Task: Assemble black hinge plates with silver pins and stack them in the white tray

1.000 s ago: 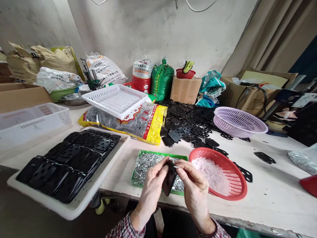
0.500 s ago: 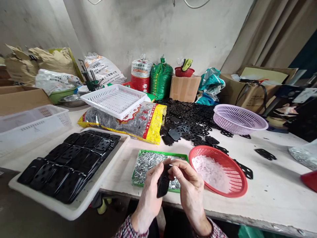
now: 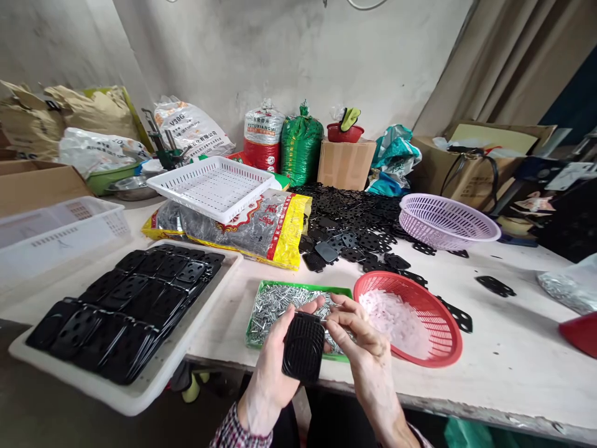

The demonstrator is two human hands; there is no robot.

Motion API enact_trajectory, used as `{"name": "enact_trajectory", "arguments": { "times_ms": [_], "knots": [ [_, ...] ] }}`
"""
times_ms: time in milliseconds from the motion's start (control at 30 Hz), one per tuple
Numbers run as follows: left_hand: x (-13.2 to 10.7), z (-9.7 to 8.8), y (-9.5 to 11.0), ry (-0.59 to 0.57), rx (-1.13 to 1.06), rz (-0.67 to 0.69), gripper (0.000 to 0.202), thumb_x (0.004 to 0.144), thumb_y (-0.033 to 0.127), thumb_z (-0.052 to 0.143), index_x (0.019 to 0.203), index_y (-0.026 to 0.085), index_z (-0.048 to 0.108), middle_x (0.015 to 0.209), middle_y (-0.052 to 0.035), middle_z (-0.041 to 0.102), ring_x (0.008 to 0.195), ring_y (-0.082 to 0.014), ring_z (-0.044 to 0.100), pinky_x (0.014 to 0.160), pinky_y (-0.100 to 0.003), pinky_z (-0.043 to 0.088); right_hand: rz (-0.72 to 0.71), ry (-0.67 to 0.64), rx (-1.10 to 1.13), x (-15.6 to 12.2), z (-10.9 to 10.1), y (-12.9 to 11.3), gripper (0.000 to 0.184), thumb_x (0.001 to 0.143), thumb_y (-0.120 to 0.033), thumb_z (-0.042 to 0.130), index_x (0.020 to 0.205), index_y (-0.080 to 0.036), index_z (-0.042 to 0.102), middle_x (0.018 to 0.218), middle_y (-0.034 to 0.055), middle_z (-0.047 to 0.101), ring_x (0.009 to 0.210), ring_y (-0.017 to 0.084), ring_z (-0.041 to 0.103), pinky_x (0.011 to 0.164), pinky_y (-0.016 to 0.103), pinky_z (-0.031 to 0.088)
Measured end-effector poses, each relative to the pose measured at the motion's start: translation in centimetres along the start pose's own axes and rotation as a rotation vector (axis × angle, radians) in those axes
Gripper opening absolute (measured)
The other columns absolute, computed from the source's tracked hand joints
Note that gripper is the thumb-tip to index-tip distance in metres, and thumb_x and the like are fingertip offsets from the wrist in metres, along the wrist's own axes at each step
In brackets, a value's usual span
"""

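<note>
My left hand [image 3: 269, 367] holds a black ribbed plastic plate [image 3: 303, 348] upright, thumb along its left edge and fingers behind it. At the plate's top right corner, my right hand [image 3: 366, 345] pinches what looks like a small metal pin, mostly hidden by the fingertips. Below both hands lies a green tray [image 3: 250, 341] full of short silver pins [image 3: 275, 305]. Just right of it stands a red basket [image 3: 450, 336] with small translucent white pieces [image 3: 396, 323].
At left, a white tray [image 3: 135, 398] holds stacked black plates [image 3: 125, 292]. More black plates [image 3: 349, 218] are heaped at the back, beside a lilac basket [image 3: 448, 221]. A white perforated tray [image 3: 212, 186] rests on a yellow-edged bag [image 3: 284, 239]. The table edge runs close in front.
The black plate has turned so its broad ribbed face shows, where it stood nearly edge-on before. My right hand stays at its top corner, fingers slightly more spread.
</note>
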State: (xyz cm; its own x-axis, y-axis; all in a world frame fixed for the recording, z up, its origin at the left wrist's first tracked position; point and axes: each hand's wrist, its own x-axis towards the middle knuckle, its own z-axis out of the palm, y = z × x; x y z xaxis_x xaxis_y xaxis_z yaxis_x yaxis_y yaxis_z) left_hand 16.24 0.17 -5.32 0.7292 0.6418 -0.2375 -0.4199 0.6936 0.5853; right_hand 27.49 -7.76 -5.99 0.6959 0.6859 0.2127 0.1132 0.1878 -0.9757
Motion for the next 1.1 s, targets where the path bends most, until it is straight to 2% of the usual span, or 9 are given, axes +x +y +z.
{"name": "enact_trajectory", "arguments": {
  "times_ms": [100, 300, 400, 567, 700, 867, 967, 1033, 1100],
  "knots": [
    [0.0, 0.1, -0.1, 0.006, -0.031, -0.022, 0.033, 0.092, 0.042, 0.063, 0.107, 0.017, 0.077, 0.13, -0.0108, 0.07, 0.079, -0.0188, 0.072, 0.069, -0.031, 0.058, 0.034, 0.018, 0.07, -0.2, 0.2, 0.0, 0.021, 0.079, -0.041, 0.076, 0.073, -0.022, 0.078, 0.121, 0.01, 0.067, 0.117, 0.03, 0.06, 0.094, 0.042, 0.054],
    [0.1, 0.2, -0.4, 0.059, -0.106, -0.079, 0.029, 0.089, 0.041, 0.066, 0.1, 0.016, 0.078, 0.111, -0.0088, 0.077, 0.061, -0.0155, 0.069, 0.06, -0.03, 0.057, 0.084, 0.001, 0.198, -0.6, 0.7, -0.6, 0.02, 0.079, -0.041, 0.076, 0.072, -0.023, 0.078, 0.122, 0.0108, 0.065, 0.112, 0.032, 0.062, 0.063, 0.032, 0.059],
    [0.2, 0.2, -0.5, 0.088, -0.101, -0.079, 0.028, 0.09, 0.039, 0.066, 0.099, 0.016, 0.078, 0.107, -0.0083, 0.078, 0.062, -0.016, 0.069, 0.06, -0.03, 0.057, 0.079, 0.013, 0.193, -0.7, 0.8, -0.6, 0.021, 0.078, -0.041, 0.077, 0.071, -0.022, 0.077, 0.119, 0.0114, 0.065, 0.109, 0.031, 0.063, 0.06, 0.03, 0.058],
    [0.2, 0.1, -0.7, 0.019, -0.074, -0.042, 0.03, 0.09, 0.043, 0.065, 0.101, 0.018, 0.078, 0.121, -0.0089, 0.074, 0.096, -0.0221, 0.072, 0.076, -0.031, 0.059, 0.046, 0.052, 0.145, -0.9, 0.7, 0.1, 0.021, 0.079, -0.041, 0.075, 0.073, -0.02, 0.075, 0.121, 0.0111, 0.064, 0.105, 0.028, 0.063, 0.064, 0.029, 0.058],
    [0.1, 0.0, -0.9, -0.005, 0.057, 0.031, 0.039, 0.088, 0.049, 0.065, 0.109, 0.018, 0.077, 0.132, -0.01, 0.069, 0.12, -0.028, 0.063, 0.094, -0.035, 0.054, 0.004, 0.077, 0.112, -0.8, 0.6, 0.6, 0.019, 0.082, -0.037, 0.074, 0.074, -0.02, 0.075, 0.12, 0.0105, 0.065, 0.109, 0.028, 0.062, 0.083, 0.035, 0.056],
    [-0.3, -0.2, -0.7, 0.038, 0.237, 0.117, 0.048, 0.083, 0.054, 0.068, 0.11, 0.015, 0.078, 0.131, -0.014, 0.069, 0.13, -0.0349, 0.056, 0.108, -0.043, 0.046, 0.019, 0.032, 0.057, -1.0, 0.5, 0.3, 0.022, 0.084, -0.038, 0.072, 0.07, -0.021, 0.076, 0.121, 0.0093, 0.068, 0.113, 0.03, 0.063, 0.095, 0.041, 0.053],
    [-0.5, -0.2, -0.8, 0.073, 0.276, 0.197, 0.047, 0.083, 0.054, 0.068, 0.11, 0.017, 0.078, 0.133, -0.0126, 0.068, 0.135, -0.0346, 0.051, 0.111, -0.043, 0.042, -0.055, 0.023, -0.015, -1.6, 0.7, 0.5, 0.017, 0.088, -0.037, 0.068, 0.094, -0.027, 0.081, 0.131, 0.0069, 0.067, 0.123, 0.029, 0.06, 0.105, 0.045, 0.049],
    [-0.5, -0.2, -0.9, 0.089, 0.275, 0.24, 0.046, 0.083, 0.054, 0.067, 0.112, 0.02, 0.077, 0.136, -0.0106, 0.066, 0.138, -0.033, 0.048, 0.112, -0.041, 0.041, -0.137, -0.003, -0.085, -1.8, 1.0, 1.0, 0.027, 0.09, -0.034, 0.067, 0.115, -0.031, 0.076, 0.14, 0.0059, 0.062, 0.129, 0.029, 0.056, 0.11, 0.047, 0.045],
    [-0.5, -0.4, -1.1, 0.092, 0.264, 0.22, 0.048, 0.083, 0.057, 0.066, 0.114, 0.022, 0.076, 0.136, -0.0095, 0.066, 0.138, -0.0318, 0.048, 0.112, -0.04, 0.043, -0.212, -0.027, -0.173, -2.0, 1.2, 1.6, 0.037, 0.09, -0.032, 0.067, 0.127, -0.033, 0.069, 0.147, 0.0059, 0.056, 0.134, 0.03, 0.052, 0.113, 0.049, 0.042]
  ]
}}
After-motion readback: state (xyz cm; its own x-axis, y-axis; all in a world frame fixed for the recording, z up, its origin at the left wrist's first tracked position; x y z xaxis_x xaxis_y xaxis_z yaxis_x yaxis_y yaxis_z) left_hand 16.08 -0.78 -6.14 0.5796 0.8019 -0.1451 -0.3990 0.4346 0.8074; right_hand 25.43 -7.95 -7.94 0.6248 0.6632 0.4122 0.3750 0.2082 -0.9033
